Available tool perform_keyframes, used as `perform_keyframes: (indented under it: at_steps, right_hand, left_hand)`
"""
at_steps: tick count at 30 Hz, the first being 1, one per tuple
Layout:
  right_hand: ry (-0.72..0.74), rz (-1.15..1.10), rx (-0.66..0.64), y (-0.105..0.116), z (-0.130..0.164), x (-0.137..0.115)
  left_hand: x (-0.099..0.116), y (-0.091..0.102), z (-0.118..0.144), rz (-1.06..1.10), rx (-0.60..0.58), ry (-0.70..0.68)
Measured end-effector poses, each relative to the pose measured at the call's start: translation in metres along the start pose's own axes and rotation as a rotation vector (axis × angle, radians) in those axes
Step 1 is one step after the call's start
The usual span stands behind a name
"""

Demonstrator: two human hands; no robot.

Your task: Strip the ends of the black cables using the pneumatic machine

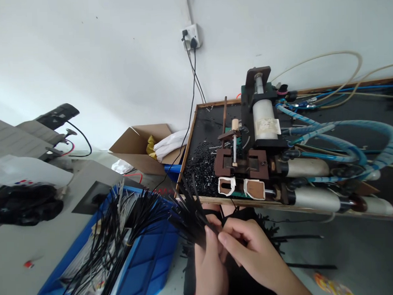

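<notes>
While hands (232, 249) grip black strips (188, 208), label (267, 127) illegible

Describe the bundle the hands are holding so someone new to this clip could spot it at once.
Start at the black-topped workbench carrying the pneumatic machine. Just below its near edge, the left hand and right hand meet. The handheld bundle fans up-left from the fingers, clear of the larger pile in the blue crate.
</notes>
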State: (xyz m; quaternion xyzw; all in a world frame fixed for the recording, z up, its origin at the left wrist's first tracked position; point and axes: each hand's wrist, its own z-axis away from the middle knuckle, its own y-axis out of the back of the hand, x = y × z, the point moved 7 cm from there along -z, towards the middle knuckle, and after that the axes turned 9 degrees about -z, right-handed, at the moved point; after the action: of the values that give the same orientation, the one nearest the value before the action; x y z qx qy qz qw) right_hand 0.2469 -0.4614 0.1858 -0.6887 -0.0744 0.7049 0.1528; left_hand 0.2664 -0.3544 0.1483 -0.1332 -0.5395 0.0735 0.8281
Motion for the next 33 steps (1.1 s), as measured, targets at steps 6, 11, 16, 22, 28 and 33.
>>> perform_keyframes:
  at_steps: [6,11,16,22,28,33]
  right_hand:
    - [-0.003,0.065,0.029,0.008,0.001,0.003]
    - [-0.002,-0.063,-0.083,0.004,0.004,0.008]
    - [0.127,-0.483,-0.048,-0.001,-0.003,0.012]
    - [0.085,-0.966,0.184,0.005,-0.009,0.032]
    - [0.114,-1.093,0.240,0.010,-0.008,0.035]
    - [0.137,-1.107,0.152,0.007,-0.004,0.035]
  left_hand:
    - [0.002,0.005,-0.001,0.027,0.026,-0.003]
    - [0.026,-0.001,-0.012,0.063,0.059,-0.009]
    - [0.043,-0.011,-0.015,0.107,-0.003,-0.109]
    - [0.048,-0.026,-0.018,0.069,-0.117,-0.204]
    - [0.057,-0.042,-0.021,0.090,-0.219,-0.265]
    - [0.049,-0.040,-0.015,0.132,-0.297,-0.251]
